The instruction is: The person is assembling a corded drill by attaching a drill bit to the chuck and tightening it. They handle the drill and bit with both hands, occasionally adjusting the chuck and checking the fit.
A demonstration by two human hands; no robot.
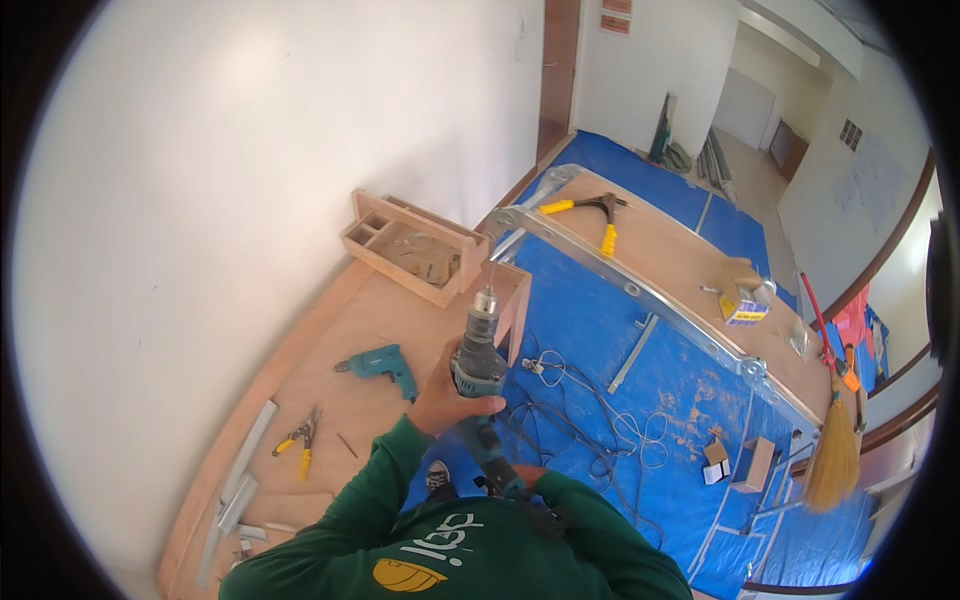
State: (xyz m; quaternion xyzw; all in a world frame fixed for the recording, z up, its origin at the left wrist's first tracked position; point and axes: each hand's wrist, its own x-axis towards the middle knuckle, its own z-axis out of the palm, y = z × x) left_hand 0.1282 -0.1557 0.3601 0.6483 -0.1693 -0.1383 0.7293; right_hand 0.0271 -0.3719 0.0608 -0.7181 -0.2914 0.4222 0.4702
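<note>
A dark grey and teal power drill (pixel 478 368) is in front of me, its silver chuck and thin bit pointing away. My left hand (pixel 440 400) wraps round the drill's body, thumb across it. Beside the lower end of the handle is my right hand (pixel 528 474), mostly hidden, so its fingers do not show. On the wooden bench to the left lie a second teal drill (pixel 378 369) and yellow-handled pliers (pixel 301 441). Past the bit stands a wooden tray (pixel 405 270) with compartments and small loose pieces.
Silver metal profiles (pixel 246 450) lie along the left bench (pixel 300 370). At right, a plank (pixel 680 255) on a metal ladder frame (pixel 630 288) bears a yellow-handled riveter (pixel 607 225) and a small box (pixel 743 303). Cables (pixel 600 420) trail over blue sheeting (pixel 560 310); a broom (pixel 832 455) stands right.
</note>
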